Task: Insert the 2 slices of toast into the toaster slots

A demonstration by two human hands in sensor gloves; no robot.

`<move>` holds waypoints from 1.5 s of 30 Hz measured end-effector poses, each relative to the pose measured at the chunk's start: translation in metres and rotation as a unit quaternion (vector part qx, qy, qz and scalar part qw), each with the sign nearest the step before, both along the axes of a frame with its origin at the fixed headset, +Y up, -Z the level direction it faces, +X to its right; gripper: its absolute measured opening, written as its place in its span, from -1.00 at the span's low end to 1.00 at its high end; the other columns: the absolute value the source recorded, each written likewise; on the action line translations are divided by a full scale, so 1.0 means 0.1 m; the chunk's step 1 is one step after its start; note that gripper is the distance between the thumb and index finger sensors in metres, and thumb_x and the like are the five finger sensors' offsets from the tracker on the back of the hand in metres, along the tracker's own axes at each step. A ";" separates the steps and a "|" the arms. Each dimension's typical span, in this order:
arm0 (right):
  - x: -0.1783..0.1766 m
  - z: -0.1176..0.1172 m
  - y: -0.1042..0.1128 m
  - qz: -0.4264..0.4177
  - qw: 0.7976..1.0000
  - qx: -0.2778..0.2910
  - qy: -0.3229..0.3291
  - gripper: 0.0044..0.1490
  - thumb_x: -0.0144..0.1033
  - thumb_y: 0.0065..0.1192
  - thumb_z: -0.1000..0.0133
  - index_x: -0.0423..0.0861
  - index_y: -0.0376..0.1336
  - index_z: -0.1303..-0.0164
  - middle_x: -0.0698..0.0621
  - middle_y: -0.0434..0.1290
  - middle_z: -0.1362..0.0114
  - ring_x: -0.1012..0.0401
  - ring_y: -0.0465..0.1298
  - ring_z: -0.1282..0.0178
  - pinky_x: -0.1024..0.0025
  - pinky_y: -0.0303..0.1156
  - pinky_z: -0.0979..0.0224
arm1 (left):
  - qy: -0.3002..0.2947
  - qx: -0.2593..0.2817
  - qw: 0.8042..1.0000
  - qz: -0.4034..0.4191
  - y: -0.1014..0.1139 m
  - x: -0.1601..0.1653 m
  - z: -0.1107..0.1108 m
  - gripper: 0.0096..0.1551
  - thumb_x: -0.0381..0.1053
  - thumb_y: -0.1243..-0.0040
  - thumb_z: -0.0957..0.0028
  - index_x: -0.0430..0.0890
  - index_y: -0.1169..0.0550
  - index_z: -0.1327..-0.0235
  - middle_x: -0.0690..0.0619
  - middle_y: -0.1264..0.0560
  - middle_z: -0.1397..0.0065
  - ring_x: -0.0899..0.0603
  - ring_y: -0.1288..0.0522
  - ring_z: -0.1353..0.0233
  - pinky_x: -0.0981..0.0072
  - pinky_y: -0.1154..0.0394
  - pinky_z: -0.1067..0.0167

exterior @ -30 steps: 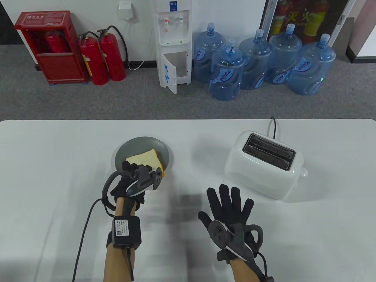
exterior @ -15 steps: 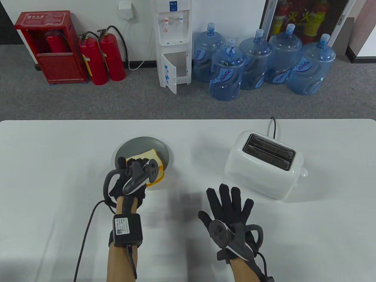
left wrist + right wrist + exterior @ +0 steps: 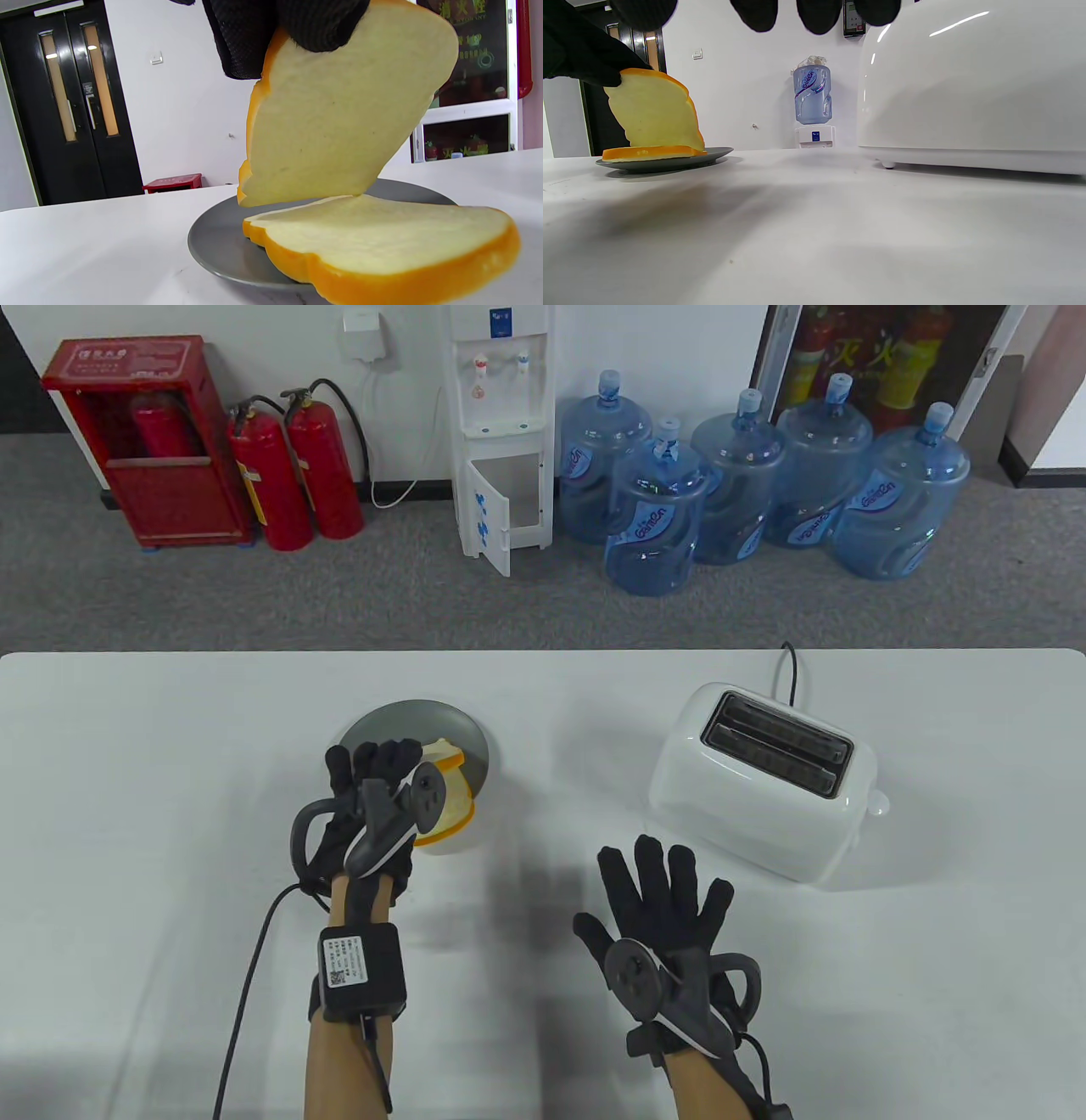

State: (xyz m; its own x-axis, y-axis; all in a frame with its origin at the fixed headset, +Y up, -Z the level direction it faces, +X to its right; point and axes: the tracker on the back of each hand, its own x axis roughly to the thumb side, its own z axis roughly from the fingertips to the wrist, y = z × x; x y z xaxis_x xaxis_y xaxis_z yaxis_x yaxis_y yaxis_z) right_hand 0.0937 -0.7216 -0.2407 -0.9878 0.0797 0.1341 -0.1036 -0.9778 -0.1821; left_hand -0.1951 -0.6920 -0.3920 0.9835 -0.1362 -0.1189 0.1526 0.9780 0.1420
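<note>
toast: one slice (image 3: pixel 339 123) is pinched at its top edge by the left hand (image 3: pixel 373 806), whose gloved fingers (image 3: pixel 263 34) curl over the crust. it stands tilted, nearly on edge, its pale face turned toward the left wrist camera and its lower corner touching, or just above, the second slice (image 3: pixel 382 241) — i cannot tell which. the second slice lies flat on the grey plate (image 3: pixel 216 250), its long axis running across the left wrist view, orange crust facing the camera and overhanging the plate's near rim.

in the table view the plate (image 3: pixel 475 738) sits left of centre on the white desk (image 3: pixel 170 814), with the left hand over its near side hiding most of the toast.

the toaster (image 3: pixel 764 780) stands well apart to the right, white, its two dark slots (image 3: pixel 780 746) open upward and empty; their long axis runs diagonally from near-left to far-right, and a black cord (image 3: pixel 791 670) leaves the back.

the right hand (image 3: pixel 662 916) rests on or just above the desk between plate and toaster — fingers (image 3: pixel 649 865) straight and spread, holding nothing, pointing away from the person.
</note>
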 end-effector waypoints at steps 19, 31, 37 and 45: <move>0.01 0.00 0.00 -0.003 1.000 0.001 -0.003 -0.02 0.42 -0.25 -0.42 0.11 -0.21 -0.96 -0.20 -0.21 -0.97 -0.28 -0.15 -0.87 -0.56 -0.21 -0.57 | -0.027 0.079 0.995 0.053 0.34 -0.23 0.32 -0.45 -0.15 -0.04 -0.19 0.24 -0.40 -0.46 0.20 -0.45 -0.55 -0.04 -0.59 -0.55 -0.01 -0.09 -0.58; 0.00 0.01 0.00 0.004 1.000 0.006 0.002 -0.02 0.42 -0.25 -0.42 0.11 -0.22 -0.96 -0.19 -0.21 -0.97 -0.28 -0.15 -0.87 -0.56 -0.21 -0.57 | -0.054 0.118 0.986 0.108 0.59 -0.43 0.79 -0.47 -0.17 -0.03 -0.19 0.24 -0.43 -0.42 0.20 -0.48 -0.52 -0.05 -0.64 -0.46 -0.03 -0.13 -0.59; 0.00 0.01 0.00 0.003 1.000 0.010 0.001 -0.02 0.42 -0.25 -0.42 0.11 -0.22 -0.95 -0.19 -0.21 -0.97 -0.28 -0.16 -0.87 -0.56 -0.21 -0.57 | -0.076 0.125 0.978 0.149 0.56 -0.49 1.03 -0.47 -0.17 -0.02 -0.18 0.23 -0.43 -0.41 0.20 -0.49 -0.50 -0.05 -0.65 -0.42 0.00 -0.15 -0.60; 0.00 0.02 0.00 0.005 1.000 0.011 0.001 -0.02 0.41 -0.25 -0.42 0.10 -0.22 -0.96 -0.19 -0.21 -0.97 -0.29 -0.16 -0.86 -0.56 -0.21 -0.57 | -0.109 0.120 0.968 0.190 0.43 -0.47 1.31 -0.48 -0.18 -0.01 -0.18 0.22 -0.44 -0.39 0.19 -0.49 -0.48 -0.08 -0.65 -0.38 0.00 -0.17 -0.60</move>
State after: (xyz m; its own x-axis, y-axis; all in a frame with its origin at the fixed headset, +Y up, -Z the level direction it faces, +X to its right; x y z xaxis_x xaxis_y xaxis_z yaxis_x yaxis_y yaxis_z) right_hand 0.0940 -0.7221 -0.2388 -0.9881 0.0673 0.1385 -0.0950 -0.9744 -0.2036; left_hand -0.2417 -0.6492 -0.2611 0.9626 0.2461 0.1136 -0.2708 0.8928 0.3599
